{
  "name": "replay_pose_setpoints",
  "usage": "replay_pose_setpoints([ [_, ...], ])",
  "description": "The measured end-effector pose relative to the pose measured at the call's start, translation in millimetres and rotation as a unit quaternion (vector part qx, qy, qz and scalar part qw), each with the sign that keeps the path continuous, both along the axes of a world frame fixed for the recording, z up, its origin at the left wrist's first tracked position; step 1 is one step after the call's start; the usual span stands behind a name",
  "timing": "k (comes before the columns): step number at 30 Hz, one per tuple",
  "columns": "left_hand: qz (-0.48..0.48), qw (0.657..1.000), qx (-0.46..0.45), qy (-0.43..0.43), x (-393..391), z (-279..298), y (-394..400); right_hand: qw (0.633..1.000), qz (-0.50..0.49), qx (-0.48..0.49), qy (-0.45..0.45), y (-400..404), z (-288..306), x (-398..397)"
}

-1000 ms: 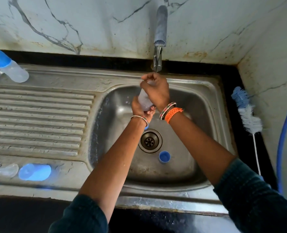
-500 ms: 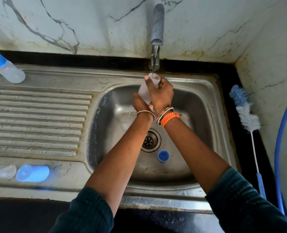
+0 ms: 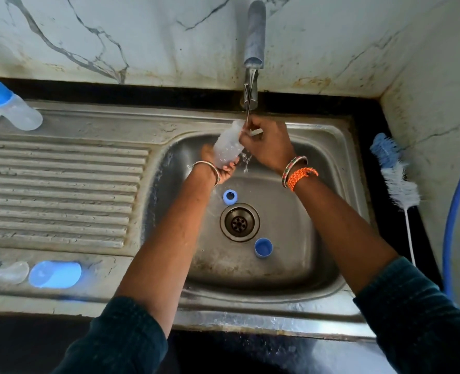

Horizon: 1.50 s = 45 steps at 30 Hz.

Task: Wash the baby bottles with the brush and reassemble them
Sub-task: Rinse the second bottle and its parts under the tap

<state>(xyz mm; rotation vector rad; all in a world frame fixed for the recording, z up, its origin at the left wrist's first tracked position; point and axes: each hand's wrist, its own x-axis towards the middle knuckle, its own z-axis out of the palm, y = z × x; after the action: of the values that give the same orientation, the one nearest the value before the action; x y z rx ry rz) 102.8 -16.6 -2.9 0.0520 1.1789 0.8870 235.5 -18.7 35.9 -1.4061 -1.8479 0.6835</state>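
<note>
Your left hand grips the clear bottle by its base, tilted under the tap; your right hand curls over its mouth (water splashes below). In the sink, blue caps sit at the drain's 11 and 5 o'clock. The brush lies at 3 o'clock.
</note>
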Motion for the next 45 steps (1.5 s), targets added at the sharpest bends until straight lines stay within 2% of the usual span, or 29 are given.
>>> replay_pose_setpoints([
  [3,0.062,0.989,0.063,0.117,7.5,1.4,-1.9,0.999,-0.023,-0.028,-0.027,6.7,-4.4,0.6],
  [5,0.132,0.963,0.155,0.176,14.5,-1.8,-2.5,0.992,-0.056,-0.102,0.051,11.7,-4.6,-4.0],
  [7,0.166,0.911,0.275,0.259,17.4,-4.7,-5.4,0.958,-0.111,-0.216,0.149,16.8,-3.6,-9.2],
  [8,0.17,0.892,0.318,0.271,18.4,-6.9,-7.4,0.944,-0.123,-0.253,0.17,18.4,-3.9,-11.5],
  [9,0.171,0.891,0.334,0.256,18.8,-10.2,-8.8,0.943,-0.116,-0.263,0.165,18.5,-3.4,-13.0],
  [10,0.165,0.909,0.313,0.219,18.8,-9.4,-11.8,0.956,-0.091,-0.239,0.141,18.2,-3.6,-13.9],
  [12,0.111,0.965,0.216,0.1,17.3,-7.4,-15.4,0.984,-0.025,-0.152,0.084,13.3,-2.9,-15.0],
  [13,0.067,0.982,0.167,0.051,15.2,-8.3,-15.7,0.991,0.001,-0.117,0.068,9.1,-4.4,-15.5],
  [14,0.04,0.989,0.139,0.036,13.3,-9.2,-14.7,0.994,0.013,-0.089,0.054,3.3,-4.2,-16.6],
  [19,0.069,0.988,0.139,0.0,16.5,-5.1,-9.6,0.996,-0.049,-0.016,0.076,-16.1,-9.3,-16.4],
  [23,0.062,0.987,0.144,-0.016,14.2,-2.6,-12.4,0.998,-0.026,0.038,0.045,-21.9,-12.2,-17.4],
  [26,0.057,0.99,0.121,-0.032,19.1,-4.7,-10.8,0.994,-0.057,0.033,0.083,-24.1,-10.1,-21.8],
  [29,0.074,0.993,0.089,-0.034,25.7,-12.0,-8.4,0.987,-0.103,-0.011,0.121,-18.9,-14.1,-25.0],
  [32,0.055,0.994,0.089,-0.013,25.2,-20.0,-7.9,0.983,-0.121,-0.076,0.118,-15.1,-14.8,-24.6],
  [35,0.001,0.994,0.071,0.083,19.7,-27.0,-5.6,0.986,-0.136,-0.015,0.1,-17.2,-7.1,-24.6],
  [37,0.019,0.988,0.063,0.137,8.2,-30.7,-4.4,0.981,-0.16,0.008,0.109,-18.4,-13.6,-25.3],
  [41,0.019,0.979,0.057,0.195,-17.7,-46.8,-5.8,0.984,-0.106,-0.144,-0.015,-24.1,-46.3,-31.0],
  [45,0.029,0.981,0.051,0.188,-28.0,-51.0,-2.6,0.981,-0.168,-0.081,0.061,-19.2,-38.8,-44.7],
])
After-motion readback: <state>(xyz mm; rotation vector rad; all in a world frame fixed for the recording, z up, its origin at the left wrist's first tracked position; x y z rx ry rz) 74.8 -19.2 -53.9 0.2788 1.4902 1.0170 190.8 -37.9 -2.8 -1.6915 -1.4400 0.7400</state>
